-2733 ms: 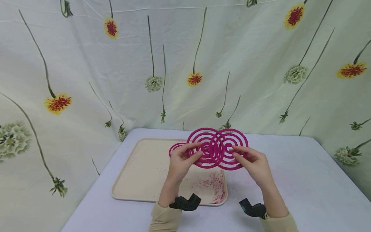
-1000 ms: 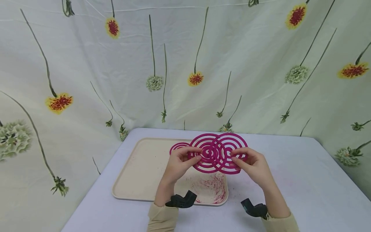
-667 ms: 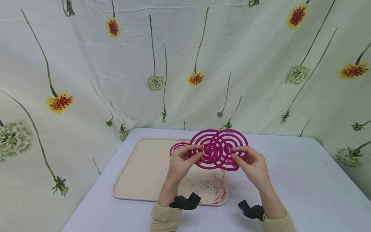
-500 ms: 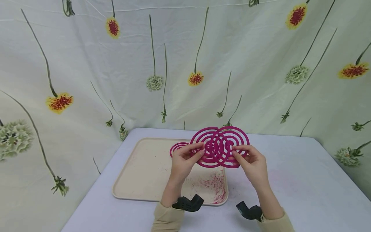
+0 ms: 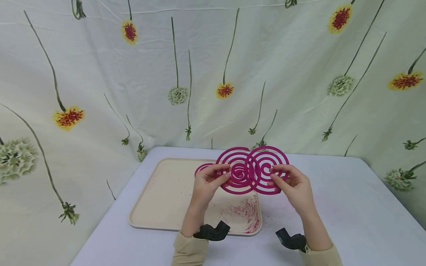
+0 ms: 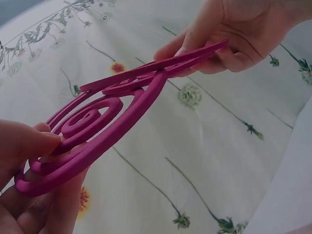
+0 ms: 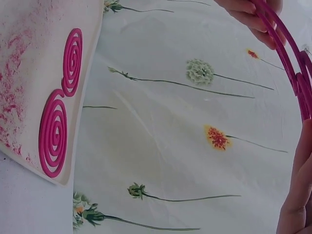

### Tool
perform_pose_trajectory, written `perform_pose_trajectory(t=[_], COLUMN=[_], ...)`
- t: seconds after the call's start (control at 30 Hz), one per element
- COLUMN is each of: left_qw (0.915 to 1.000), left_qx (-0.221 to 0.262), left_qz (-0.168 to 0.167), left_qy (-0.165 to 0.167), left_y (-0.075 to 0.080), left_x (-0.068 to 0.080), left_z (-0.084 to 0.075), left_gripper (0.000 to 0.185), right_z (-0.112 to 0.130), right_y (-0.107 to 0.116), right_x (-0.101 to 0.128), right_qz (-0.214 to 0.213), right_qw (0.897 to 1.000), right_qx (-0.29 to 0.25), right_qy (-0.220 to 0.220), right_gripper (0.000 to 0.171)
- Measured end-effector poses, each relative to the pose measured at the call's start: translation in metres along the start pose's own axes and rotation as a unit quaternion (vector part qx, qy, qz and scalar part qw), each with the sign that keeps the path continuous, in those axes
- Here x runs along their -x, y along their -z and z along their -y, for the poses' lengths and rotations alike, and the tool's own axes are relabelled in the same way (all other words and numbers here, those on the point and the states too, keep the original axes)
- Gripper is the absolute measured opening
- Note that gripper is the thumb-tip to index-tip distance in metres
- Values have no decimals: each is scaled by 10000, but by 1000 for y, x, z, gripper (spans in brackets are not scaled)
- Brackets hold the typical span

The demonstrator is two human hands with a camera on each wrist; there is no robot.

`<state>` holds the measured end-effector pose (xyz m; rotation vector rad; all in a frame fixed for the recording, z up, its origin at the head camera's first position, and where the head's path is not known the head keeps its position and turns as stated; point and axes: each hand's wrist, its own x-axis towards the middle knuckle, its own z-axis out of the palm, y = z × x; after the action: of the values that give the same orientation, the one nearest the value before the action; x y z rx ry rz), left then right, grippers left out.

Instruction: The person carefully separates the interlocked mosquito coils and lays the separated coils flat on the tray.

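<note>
left hand (image 5: 208, 183), right hand (image 5: 293, 184) | pinch 2 interlocked rigid magenta spiral coils (image 5: 252, 170)

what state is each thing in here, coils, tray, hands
held coils: two pink spirals, still interlocked, in the air above the tray
left hand: pinches the left spiral's edge
right hand: pinches the right spiral's edge
tray: flat on the table, smeared with pink dust
tray coils: two single spirals lying flat in the tray, side by side
table: covered in white
</note>
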<state>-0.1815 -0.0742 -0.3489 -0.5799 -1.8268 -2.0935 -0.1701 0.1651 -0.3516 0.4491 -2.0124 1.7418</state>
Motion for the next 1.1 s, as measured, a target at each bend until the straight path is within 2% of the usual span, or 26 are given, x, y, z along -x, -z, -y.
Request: perform_pose_trajectory(t=[0.2,0.33,0.43,0.67,0.77,0.97,1.1], left_qw=[9999,9998,9992,9971,9961,9965,9979], left_qx=[81,214,394,667,766,791,637], left_qz=[109,48,-54,-335,-405,-224,-100], left_qy=[-21,7,47,110,177,120,63], left_y=[2,0,-4,-21,-27,-28,-22], left_x=[0,0,0,1,2,1,0], left_z=[-1,0,1,4,5,5,6], left_gripper=[25,25,25,30,36,44,43], right_z=[2,2,1,-1,-2,-4,-5], right_y=[5,3,-1,-16,-22,-29,-28], right_x=[0,0,0,3,4,6,5], right_qz=[218,173,-86,-1067,-1257,-1271,-1013], right_qw=[9997,9996,9996,9940,9915,9912,9945], right_qx=[83,87,-11,-214,-320,-361,-210], right_qy=[-122,-218,-257,-143,-52,74,149], right_gripper=[25,26,25,24,24,24,28])
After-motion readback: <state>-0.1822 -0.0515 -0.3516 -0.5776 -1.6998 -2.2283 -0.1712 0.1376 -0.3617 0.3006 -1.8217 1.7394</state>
